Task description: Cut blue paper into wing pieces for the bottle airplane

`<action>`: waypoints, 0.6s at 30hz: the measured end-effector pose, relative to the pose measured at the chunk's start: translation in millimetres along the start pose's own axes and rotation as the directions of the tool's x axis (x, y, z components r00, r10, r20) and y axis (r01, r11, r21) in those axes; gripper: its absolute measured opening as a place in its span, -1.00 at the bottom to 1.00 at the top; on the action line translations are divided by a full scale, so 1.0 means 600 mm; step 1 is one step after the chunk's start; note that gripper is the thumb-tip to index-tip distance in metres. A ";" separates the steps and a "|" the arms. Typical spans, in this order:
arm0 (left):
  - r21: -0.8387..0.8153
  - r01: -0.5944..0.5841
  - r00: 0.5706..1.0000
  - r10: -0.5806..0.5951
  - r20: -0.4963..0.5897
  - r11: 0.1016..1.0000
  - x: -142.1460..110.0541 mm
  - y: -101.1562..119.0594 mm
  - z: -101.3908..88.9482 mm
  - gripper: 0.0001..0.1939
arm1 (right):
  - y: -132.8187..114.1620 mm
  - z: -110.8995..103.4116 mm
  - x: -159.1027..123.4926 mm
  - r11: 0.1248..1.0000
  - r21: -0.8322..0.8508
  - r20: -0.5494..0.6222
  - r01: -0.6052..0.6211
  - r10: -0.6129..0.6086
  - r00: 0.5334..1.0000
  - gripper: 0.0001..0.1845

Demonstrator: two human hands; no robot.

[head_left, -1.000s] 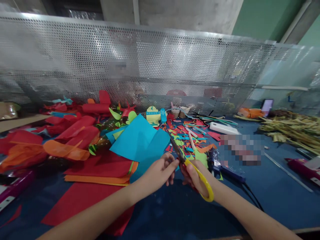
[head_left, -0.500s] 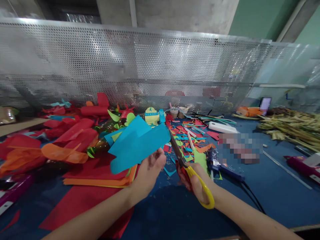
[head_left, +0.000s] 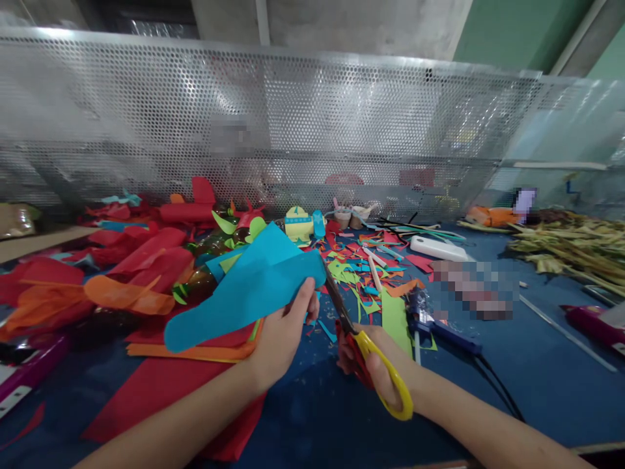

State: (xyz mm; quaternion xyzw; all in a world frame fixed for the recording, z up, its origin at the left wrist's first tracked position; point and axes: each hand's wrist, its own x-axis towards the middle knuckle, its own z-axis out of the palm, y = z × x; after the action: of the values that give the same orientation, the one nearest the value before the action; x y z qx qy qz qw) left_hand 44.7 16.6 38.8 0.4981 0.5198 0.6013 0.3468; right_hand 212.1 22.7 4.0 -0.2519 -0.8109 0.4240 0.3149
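My left hand (head_left: pixel 288 326) is closed on a piece of blue paper (head_left: pixel 244 293), thumb on top near its right end. The paper has a long strip with rounded ends lying across a wider, pointed part. In my right hand (head_left: pixel 378 365) are scissors (head_left: pixel 364 345) with a yellow and a red handle, my fingers through the loops. Their dark blades point up and away, the tips at the paper's right end. Whether the blades are parted there is hard to see. Below the paper lie stacked red and orange sheets (head_left: pixel 190 352).
Small coloured scraps (head_left: pixel 361 267) cover the table's middle. Red and orange cut-outs (head_left: pixel 141 260) and bottles (head_left: pixel 200 280) crowd the left. A blue glue gun (head_left: pixel 444 332) with a cord lies right of my hand, dried leaves (head_left: pixel 561 244) farther right. A perforated metal panel (head_left: pixel 312 130) stands behind.
My left thumb has come down onto the blue paper, and its strip now extends farther to the lower left. The scissors have shifted slightly left and down.
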 end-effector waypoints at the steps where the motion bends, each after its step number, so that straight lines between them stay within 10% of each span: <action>1: -0.011 0.012 0.999 -0.011 0.036 1.000 -0.002 -0.001 0.000 -0.52 | -0.004 0.000 0.000 1.000 0.007 0.001 0.007 -0.007 1.000 -0.28; 18: -0.051 0.060 0.996 -0.056 0.076 0.997 -0.023 0.007 0.012 -0.52 | -0.028 -0.001 0.005 0.998 -0.019 -0.053 0.067 -0.068 0.996 -0.28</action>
State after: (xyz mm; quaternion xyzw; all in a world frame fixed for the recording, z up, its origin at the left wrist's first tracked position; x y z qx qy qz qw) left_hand 55.6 4.4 39.5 0.4955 0.5046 0.5856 0.3962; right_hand 208.3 16.4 19.4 -0.2380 -0.8140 0.3992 0.3484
